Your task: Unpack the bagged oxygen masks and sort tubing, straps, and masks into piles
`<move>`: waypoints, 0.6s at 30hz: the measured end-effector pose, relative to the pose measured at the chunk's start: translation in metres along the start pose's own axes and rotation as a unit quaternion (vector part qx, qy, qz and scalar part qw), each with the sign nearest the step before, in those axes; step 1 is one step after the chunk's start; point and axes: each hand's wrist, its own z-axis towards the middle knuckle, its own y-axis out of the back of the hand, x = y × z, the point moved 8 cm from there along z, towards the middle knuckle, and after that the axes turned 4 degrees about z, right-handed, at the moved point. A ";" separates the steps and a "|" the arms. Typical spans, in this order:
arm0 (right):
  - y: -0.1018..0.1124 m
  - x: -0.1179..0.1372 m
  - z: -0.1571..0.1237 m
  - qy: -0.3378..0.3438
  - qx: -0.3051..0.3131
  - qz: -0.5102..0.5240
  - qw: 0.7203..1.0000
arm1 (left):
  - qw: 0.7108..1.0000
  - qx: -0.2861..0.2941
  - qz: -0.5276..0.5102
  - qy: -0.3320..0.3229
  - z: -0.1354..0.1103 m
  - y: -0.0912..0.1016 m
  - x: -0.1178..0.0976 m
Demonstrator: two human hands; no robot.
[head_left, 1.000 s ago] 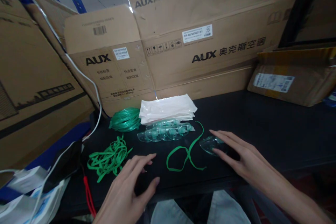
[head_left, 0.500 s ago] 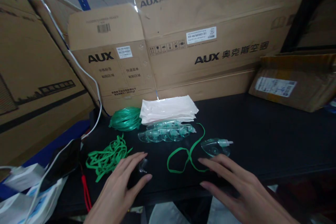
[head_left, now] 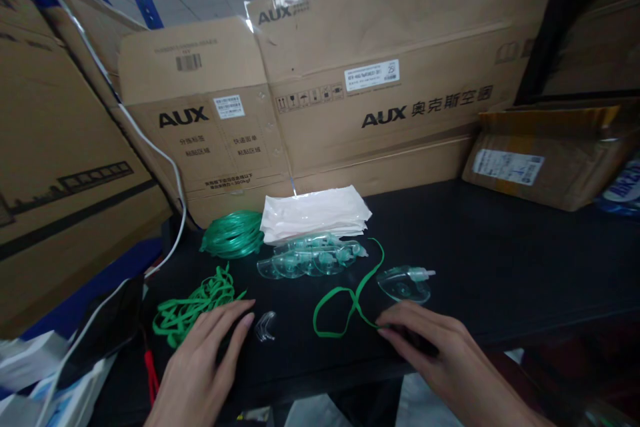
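My left hand (head_left: 200,363) lies flat on the black table (head_left: 500,260), fingers stretched out, fingertips just left of a small clear plastic piece (head_left: 265,325). My right hand (head_left: 440,357) rests on the table's near edge with fingers spread; its fingertips touch the end of a green elastic strap (head_left: 350,297). A single clear green-tinted mask (head_left: 405,283) lies just beyond the right hand. A row of stacked clear masks (head_left: 310,257) sits farther back, with a pile of green straps (head_left: 193,307) to the left.
A coil of green tubing (head_left: 233,233) and a stack of white packets (head_left: 315,212) lie at the back. Large AUX cardboard boxes (head_left: 380,80) wall off the rear and left. A brown parcel (head_left: 540,153) sits at the right. A black phone (head_left: 107,330) with white cable lies left.
My right hand has drawn back from the single mask toward me and now touches the strap's end. My left hand slid back and left, uncovering the small clear piece.
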 end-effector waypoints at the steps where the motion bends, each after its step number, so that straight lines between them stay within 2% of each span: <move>1: 0.001 -0.003 -0.001 -0.009 -0.005 0.003 1.000 | 1.000 -0.003 -0.015 -0.011 0.003 0.001 -0.013; 4: 0.004 -0.011 -0.002 -0.041 -0.020 0.015 0.999 | 0.993 0.010 -0.099 -0.065 0.017 -0.002 -0.070; 7: 0.006 -0.016 -0.001 -0.076 -0.018 0.040 0.996 | 0.976 0.083 -0.173 -0.102 0.032 -0.024 -0.130; 9: 0.007 -0.017 -0.001 -0.092 -0.015 0.062 0.994 | 0.963 0.129 -0.205 -0.114 0.039 -0.042 -0.158; 11: 0.007 -0.020 -0.001 -0.100 -0.015 0.082 0.992 | 0.956 0.164 -0.225 -0.089 0.045 -0.058 -0.170; 13: 0.006 -0.026 -0.002 -0.111 -0.021 0.111 0.987 | 0.949 0.192 -0.243 -0.060 0.050 -0.070 -0.172; 16: 0.003 -0.036 -0.005 -0.136 -0.033 0.146 0.979 | 0.932 0.224 -0.280 -0.048 0.055 -0.079 -0.174; 18: 0.006 -0.035 -0.004 -0.129 -0.034 0.123 0.983 | 0.923 0.229 -0.304 -0.044 0.056 -0.080 -0.173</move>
